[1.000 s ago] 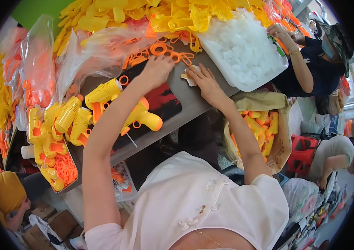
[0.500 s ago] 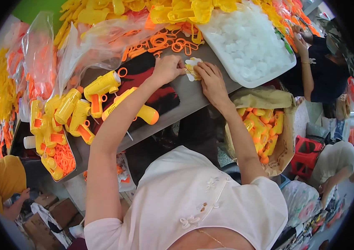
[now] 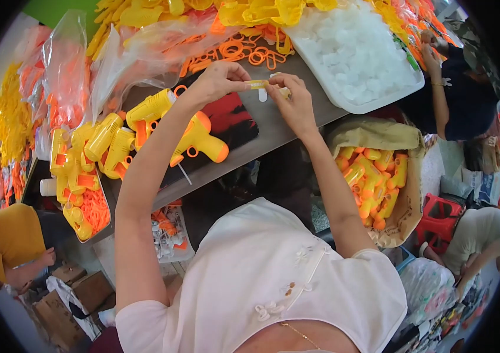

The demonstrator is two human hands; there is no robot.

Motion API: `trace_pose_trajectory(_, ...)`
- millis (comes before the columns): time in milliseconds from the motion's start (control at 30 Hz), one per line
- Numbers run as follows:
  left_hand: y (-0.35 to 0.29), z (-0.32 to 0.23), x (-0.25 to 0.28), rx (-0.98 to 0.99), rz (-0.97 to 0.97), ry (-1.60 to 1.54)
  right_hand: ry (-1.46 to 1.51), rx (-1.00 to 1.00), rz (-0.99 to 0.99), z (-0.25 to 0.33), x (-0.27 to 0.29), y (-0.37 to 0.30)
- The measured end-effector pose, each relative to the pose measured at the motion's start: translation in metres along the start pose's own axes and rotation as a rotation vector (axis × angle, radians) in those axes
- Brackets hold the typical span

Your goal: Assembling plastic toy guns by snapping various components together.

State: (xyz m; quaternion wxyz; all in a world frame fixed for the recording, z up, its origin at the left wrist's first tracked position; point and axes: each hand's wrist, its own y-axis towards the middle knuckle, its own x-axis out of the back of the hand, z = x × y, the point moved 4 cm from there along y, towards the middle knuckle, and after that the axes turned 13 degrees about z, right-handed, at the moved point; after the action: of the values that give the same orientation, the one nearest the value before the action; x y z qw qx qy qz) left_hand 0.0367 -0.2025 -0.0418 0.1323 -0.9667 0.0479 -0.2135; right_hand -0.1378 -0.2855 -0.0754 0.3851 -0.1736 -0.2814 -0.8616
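Above the dark table (image 3: 273, 132), my left hand (image 3: 219, 83) and my right hand (image 3: 294, 105) face each other with a small pale-yellow plastic piece (image 3: 256, 84) pinched between them. My right fingers close around its right end, where another yellowish bit shows. Just under my fingers is a small white rounded piece (image 3: 263, 95); whether it is held or lying on the table I cannot tell. Beside my left forearm lies a yellow toy gun (image 3: 200, 141) with an orange end, partly hidden by the arm. More yellow toy guns (image 3: 104, 136) pile up to the left.
A white tray (image 3: 373, 108) heaped with translucent discs stands at the right back. Orange ring-shaped parts (image 3: 232, 48) and clear plastic bags (image 3: 121, 59) lie at the back. Right of me, a lined box (image 3: 400, 232) holds yellow-orange parts. Other people sit at both sides.
Both hands have lifted slightly and turned the small yellow piece, which now shows edge-on between my fingertips. The view has shifted a little.
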Motion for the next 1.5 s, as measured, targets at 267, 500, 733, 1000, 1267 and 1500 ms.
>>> trace_pose_trajectory(267,-0.082,-0.018,0.006,-0.076,-0.260,0.228,0.592,-0.186,0.215,0.018,-0.026,0.002)
trace_pose_trajectory(500,-0.183,0.023,-0.015,-0.008,-0.610,0.451,0.758,-0.275,0.355,0.037,-0.048,-0.005)
trace_pose_trajectory(733,-0.177,0.042,-0.032,0.001,-0.776,0.535,0.693,-0.313,0.464,0.036,-0.066,0.008)
trace_pose_trajectory(1000,-0.176,0.048,-0.030,-0.027,-0.779,0.456,0.594,-0.347,0.635,0.044,-0.094,0.029)
trace_pose_trajectory(1267,-0.174,0.043,-0.031,-0.070,-0.790,0.515,0.473,-0.350,0.780,0.048,-0.104,0.037)
trace_pose_trajectory(1500,-0.171,0.045,-0.030,-0.051,-0.768,0.506,0.396,-0.379,0.826,0.052,-0.105,0.035)
